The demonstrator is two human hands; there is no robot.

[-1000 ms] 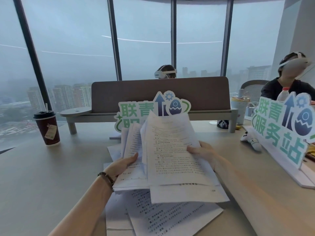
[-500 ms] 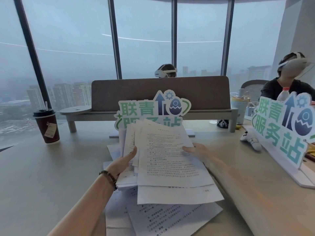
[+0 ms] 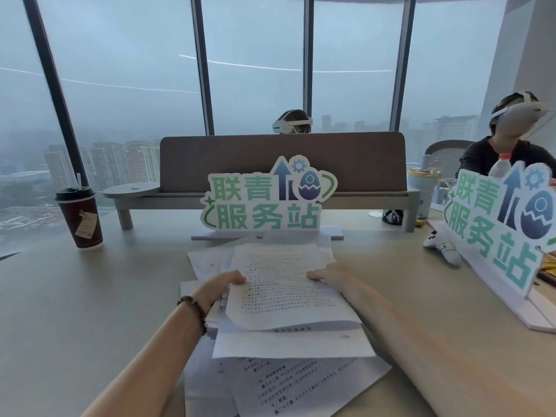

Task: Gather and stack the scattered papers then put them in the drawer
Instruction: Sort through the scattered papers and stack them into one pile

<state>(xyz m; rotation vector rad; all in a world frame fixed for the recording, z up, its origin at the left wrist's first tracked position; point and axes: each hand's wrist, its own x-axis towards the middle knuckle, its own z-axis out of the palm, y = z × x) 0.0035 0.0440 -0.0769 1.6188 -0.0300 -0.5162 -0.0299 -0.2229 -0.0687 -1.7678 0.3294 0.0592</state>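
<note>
A loose stack of printed white papers (image 3: pixel 282 290) lies low over the desk in front of me, its sheets fanned unevenly. My left hand (image 3: pixel 221 285) grips the stack's left edge, thumb on top. My right hand (image 3: pixel 326 276) holds the right edge with its thumb on the top sheet. More printed sheets (image 3: pixel 288 383) lie flat on the desk beneath and nearer to me, and a few (image 3: pixel 210 260) stick out behind the stack. No drawer is in view.
A green-lettered standing sign (image 3: pixel 267 203) is just behind the papers, a second sign (image 3: pixel 505 227) at right. A dark red lidded coffee cup (image 3: pixel 79 218) stands far left. A white game controller (image 3: pixel 442 246) lies right. A brown desk divider (image 3: pixel 282 164) and two seated people are beyond.
Both hands have lowered the held stack from upright in front of the sign down toward the desk, and the sheets have come closer together. The sign is now fully visible.
</note>
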